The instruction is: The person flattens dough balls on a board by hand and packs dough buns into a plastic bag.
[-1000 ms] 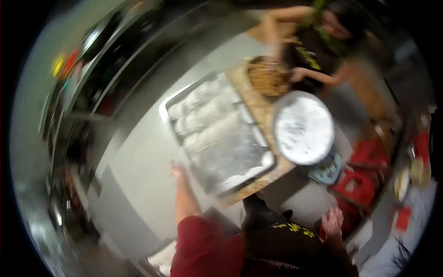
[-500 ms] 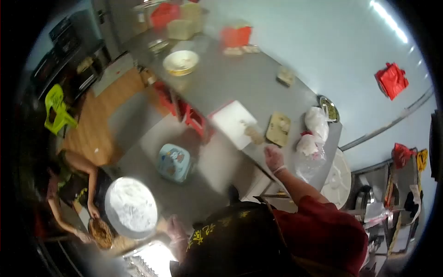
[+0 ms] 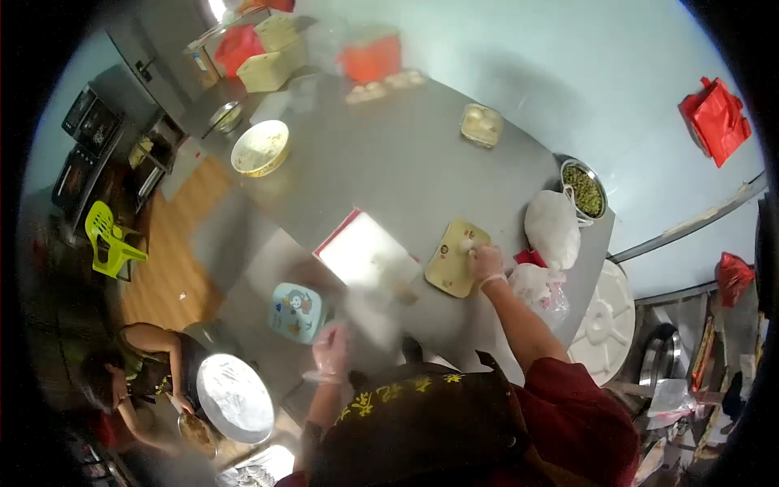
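Observation:
My right hand (image 3: 487, 264), in a clear glove, is closed at the right edge of a pale yellow tray (image 3: 445, 272). A small white lump (image 3: 466, 245) sits on the tray by my fingertips; what my fingers grip is hidden. Left of the tray lies a white board (image 3: 357, 247) with a red edge, its near corner blurred. My left hand (image 3: 331, 349), also gloved, hangs in front of the table, next to a light blue stool (image 3: 296, 312) in view. Its fingers look stretched out and hold nothing visible, though they are somewhat blurred.
White plastic bags (image 3: 553, 230) and a metal bowl of chopped greens (image 3: 584, 191) stand at the right. Farther back are a lidded box (image 3: 482, 124) and a white bowl (image 3: 261, 148). At lower left another person (image 3: 150, 357) works beside a large floury basin (image 3: 235, 398).
My right hand has moved from beside the board onto the tray's right edge. My left hand has risen from beside the basin towards the stool. The view has shifted.

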The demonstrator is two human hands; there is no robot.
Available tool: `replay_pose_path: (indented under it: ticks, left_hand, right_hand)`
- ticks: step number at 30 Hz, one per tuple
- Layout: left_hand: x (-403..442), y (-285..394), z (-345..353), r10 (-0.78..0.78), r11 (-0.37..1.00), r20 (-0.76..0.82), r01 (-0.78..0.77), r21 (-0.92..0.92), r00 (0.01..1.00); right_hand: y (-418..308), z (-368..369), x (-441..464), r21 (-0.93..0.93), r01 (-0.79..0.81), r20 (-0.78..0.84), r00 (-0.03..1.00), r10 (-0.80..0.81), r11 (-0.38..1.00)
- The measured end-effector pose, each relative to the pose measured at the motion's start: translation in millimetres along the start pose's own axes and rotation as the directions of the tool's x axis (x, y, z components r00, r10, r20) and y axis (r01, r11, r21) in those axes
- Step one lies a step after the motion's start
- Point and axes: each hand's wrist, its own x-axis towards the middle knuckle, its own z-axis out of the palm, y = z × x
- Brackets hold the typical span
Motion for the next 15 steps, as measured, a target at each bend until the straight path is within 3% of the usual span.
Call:
replay_pose_path:
  ticks: [1,2,3,4,5,6,7,8,9,10,11,12,13,14,15]
  left_hand:
    - [6.8,-5.2,8.9,0.065,0.997,0.077,-0.068,0.034,0.995]
    - [13.6,-10.8,18.3,0.127,0.988,0.157,-0.138,0.062,0.979]
    - [8.0,12.5,41.6,0.015,0.992,0.182,-0.038,0.119,0.983]
    - [6.3,25.3,61.4,0.024,0.986,0.252,-0.064,0.151,0.967]
    - [9.6,28.5,74.0,0.131,0.947,0.404,-0.234,0.218,0.905]
    - [12.7,31.6,86.6,0.233,0.882,0.54,-0.409,0.233,0.809]
    - [8.5,51.7,106.2,0.099,0.945,0.603,-0.265,0.193,0.792]
    - [12.1,44.3,122.8,0.217,0.962,0.664,-0.27,-0.023,0.716]
    - [15.8,41.4,132.9,0.279,0.955,0.682,-0.267,-0.127,0.676]
    - [19.5,38.6,143.0,0.34,0.94,0.697,-0.253,-0.229,0.632]
    - [21.3,39.9,149.1,0.28,0.901,0.794,-0.433,-0.023,0.54]
    - [23.3,39.9,158.3,0.184,0.783,0.872,-0.604,0.149,0.454]
    - [34.2,25.4,171.6,0.354,0.495,0.898,-0.867,0.059,0.263]
    - [38.9,10.7,172.3,0.347,0.5,0.905,-0.865,0.042,0.245]
    - [43.4,-4.0,169.0,0.226,0.87,0.878,-0.494,0.013,0.422]
  right_hand:
    - [3.5,-3.8,-2.0,0.004,-0.007,0.001,1.0,0.007,1.0]
    - [6.3,-7.5,-6.5,0.469,-0.21,0.166,0.975,0.147,0.858]
    - [8.1,-12.5,-12.7,0.775,-0.412,0.37,0.91,0.185,0.479]
    - [4.4,-25.4,-22.5,0.776,-0.42,0.375,0.907,0.192,0.47]
    - [-4.8,-45.6,-34.4,0.851,-0.523,0.522,0.852,0.042,0.048]
    - [-14.2,-60.8,-45.0,0.721,-0.589,0.574,0.803,-0.161,-0.366]
    - [-23.5,-69.3,-53.4,0.717,-0.588,0.575,0.803,-0.158,-0.374]
    - [-33.9,-75.1,-61.6,0.663,-0.62,0.558,0.783,-0.275,-0.42]
    - [-41.5,-75.9,-69.3,0.604,-0.653,0.524,0.758,-0.389,-0.457]
    - [-43.7,-47.5,-75.6,0.602,-0.649,0.519,0.761,-0.39,-0.465]
    - [-41.9,6.8,-81.4,0.584,-0.715,0.575,0.699,-0.425,-0.385]
    - [-46.3,8.4,-89.8,0.561,-0.751,0.598,0.658,-0.457,-0.348]
    - [-51.1,-6.6,-93.8,0.558,-0.774,0.61,0.627,-0.484,-0.299]
    - [-51.3,-23.4,-98.0,0.569,-0.785,0.617,0.604,-0.504,-0.245]
    - [-48.4,-37.4,-101.5,0.603,-0.777,0.629,0.603,-0.49,-0.181]
